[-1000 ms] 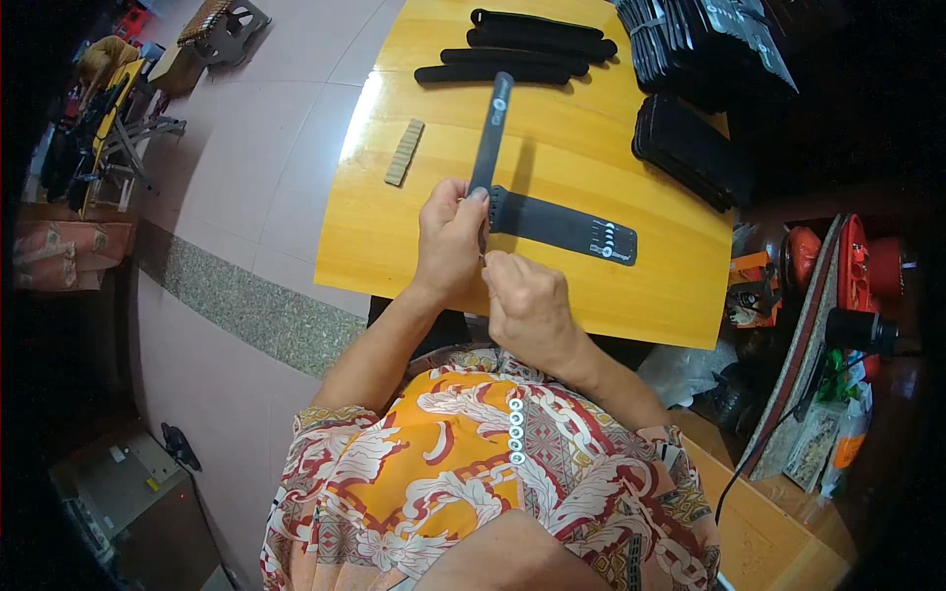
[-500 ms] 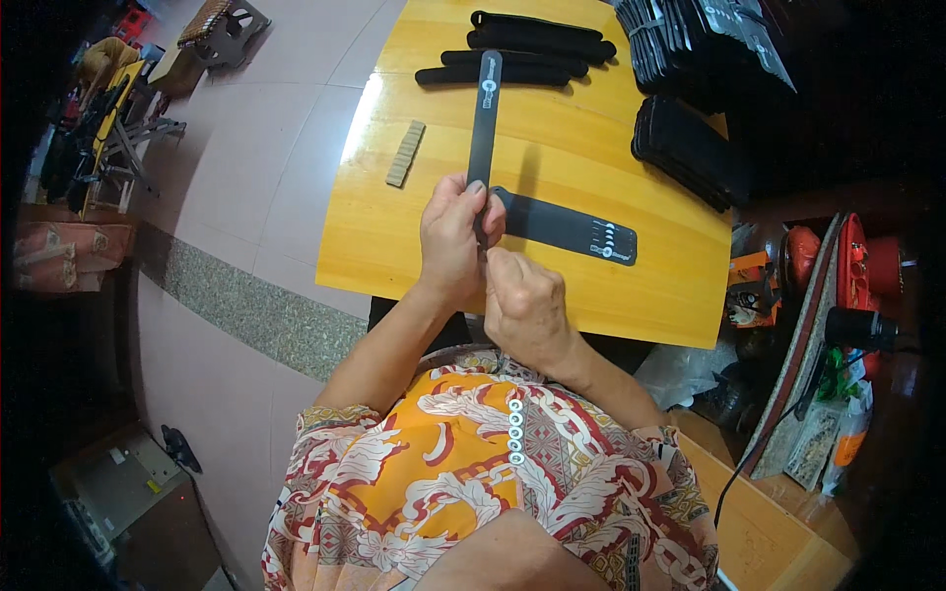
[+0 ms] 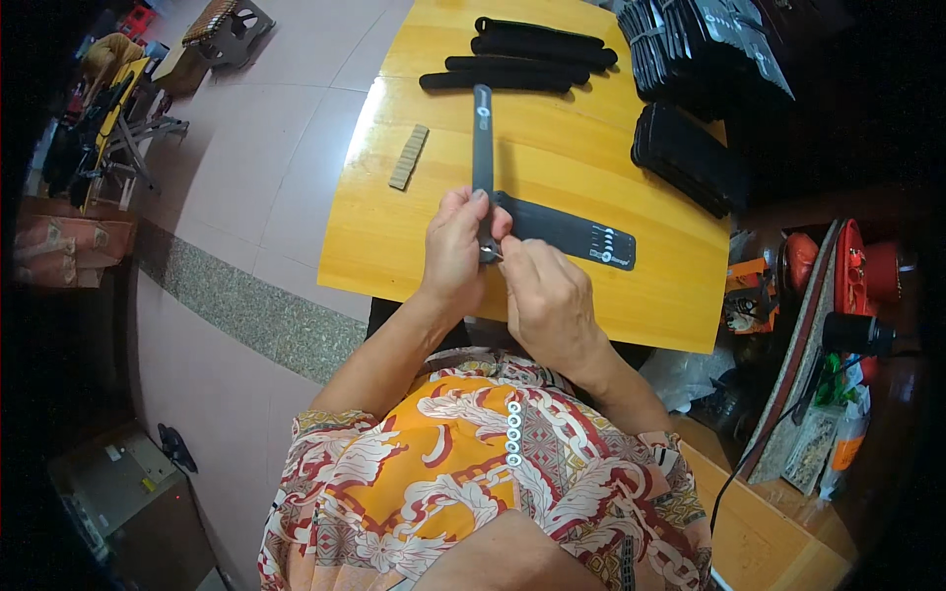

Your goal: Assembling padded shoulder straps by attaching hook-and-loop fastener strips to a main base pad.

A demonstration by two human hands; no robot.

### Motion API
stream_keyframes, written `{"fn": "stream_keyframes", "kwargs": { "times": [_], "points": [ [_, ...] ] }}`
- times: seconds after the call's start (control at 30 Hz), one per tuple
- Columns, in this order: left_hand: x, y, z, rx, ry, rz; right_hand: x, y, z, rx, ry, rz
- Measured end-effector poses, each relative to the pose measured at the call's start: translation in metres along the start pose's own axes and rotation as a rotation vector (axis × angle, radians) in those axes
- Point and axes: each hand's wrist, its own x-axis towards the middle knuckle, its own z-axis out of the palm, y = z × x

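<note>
R hand (image 3: 552, 295) shifted rt, strap (image 3: 483, 143) tip lower.

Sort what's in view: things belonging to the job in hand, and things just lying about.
Apparently in the job:
dark strap, in the left hand;
thin shiny piece, seemingly pinched by the right hand;
dark flat panel on the table;
probably black strips, black stack.

Seemingly just lying about:
grey stool;
black cylinder;
clear plastic bag.

Likely home workroom: tiled floor (image 3: 241, 197), yellow wooden table (image 3: 576, 148), gray stool (image 3: 242, 41).
</note>
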Motion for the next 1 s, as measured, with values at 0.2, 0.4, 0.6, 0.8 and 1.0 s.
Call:
{"fn": "stream_keyframes", "kwargs": {
  "times": [0.2,0.4,0.6,0.8,1.0],
  "points": [
    [-0.005,0.009,0.009,0.120,-0.009,-0.128,0.008,0.004,-0.010,-0.156,0.055,-0.250],
    [0.003,0.006,-0.012,0.160,-0.114,-0.189,0.007,0.012,-0.003,-0.161,0.092,-0.251],
    [0.008,0.008,-0.023,0.325,-0.134,-0.136,0.011,0.026,0.009,-0.022,0.111,-0.215],
    [-0.004,0.002,-0.024,0.628,-0.248,0.246,0.016,0.033,0.020,0.364,0.212,0.112],
    [-0.003,-0.009,-0.027,0.657,-0.169,0.356,0.018,0.037,0.032,0.498,0.195,0.269]
  ]
}}
